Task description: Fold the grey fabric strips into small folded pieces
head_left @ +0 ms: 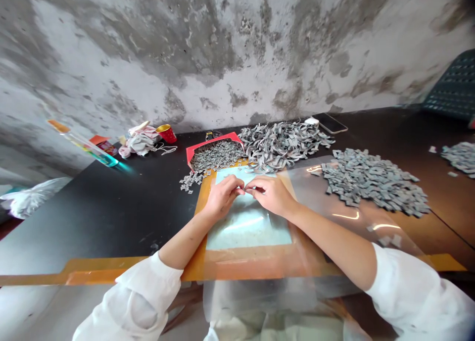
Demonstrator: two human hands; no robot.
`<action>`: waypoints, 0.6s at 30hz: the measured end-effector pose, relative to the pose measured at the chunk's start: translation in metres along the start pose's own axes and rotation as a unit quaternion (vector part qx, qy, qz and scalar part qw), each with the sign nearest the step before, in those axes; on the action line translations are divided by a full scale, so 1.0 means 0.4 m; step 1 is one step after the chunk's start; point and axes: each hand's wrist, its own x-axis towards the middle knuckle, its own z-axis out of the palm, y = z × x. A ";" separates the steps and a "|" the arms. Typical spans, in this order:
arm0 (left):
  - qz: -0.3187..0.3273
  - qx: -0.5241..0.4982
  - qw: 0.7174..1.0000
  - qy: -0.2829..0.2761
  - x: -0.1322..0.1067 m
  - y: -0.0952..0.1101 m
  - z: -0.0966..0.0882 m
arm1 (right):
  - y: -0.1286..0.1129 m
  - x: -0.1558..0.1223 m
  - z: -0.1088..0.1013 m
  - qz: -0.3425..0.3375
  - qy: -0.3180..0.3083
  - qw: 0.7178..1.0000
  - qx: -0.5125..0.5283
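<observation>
My left hand (221, 196) and my right hand (272, 194) meet over a pale blue-green mat (248, 224) framed in orange. Both hands have their fingers pinched together on a small grey piece (245, 189) between the fingertips; it is too small to name. Just beyond the hands lies a red tray (194, 151) filled with small grey pieces, and a heap of grey strips (282, 142) spreads out to its right. A second pile of flat grey tags (374, 182) lies on the right of the table.
A clear plastic sheet (371, 222) covers the table's right front. At the back left are a clear bottle (87, 145), crumpled cloth (141, 140) and a red cup (166, 132). A phone (331, 123) lies at the back; more grey pieces (460, 157) at far right.
</observation>
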 end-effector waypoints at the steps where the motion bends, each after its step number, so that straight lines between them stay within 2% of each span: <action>1: 0.006 0.015 1.000 -0.007 0.000 0.001 -0.002 | 0.001 0.000 -0.003 -0.005 -0.004 1.000 -0.004; 5: 0.028 0.044 0.998 -0.021 -0.002 0.003 -0.004 | 0.003 0.003 -0.017 -0.020 -0.036 0.999 -0.025; 9: 0.041 0.024 0.999 -0.023 -0.002 0.001 0.001 | 0.005 0.007 -0.028 -0.041 -0.072 0.996 -0.028; 15: 0.017 0.008 1.000 -0.009 -0.006 -0.002 0.010 | -0.003 0.008 -0.020 -0.012 -0.016 1.000 -0.022; 18: 0.039 0.016 0.999 0.003 -0.008 0.002 0.009 | 0.001 0.010 -0.013 0.019 0.008 0.999 0.027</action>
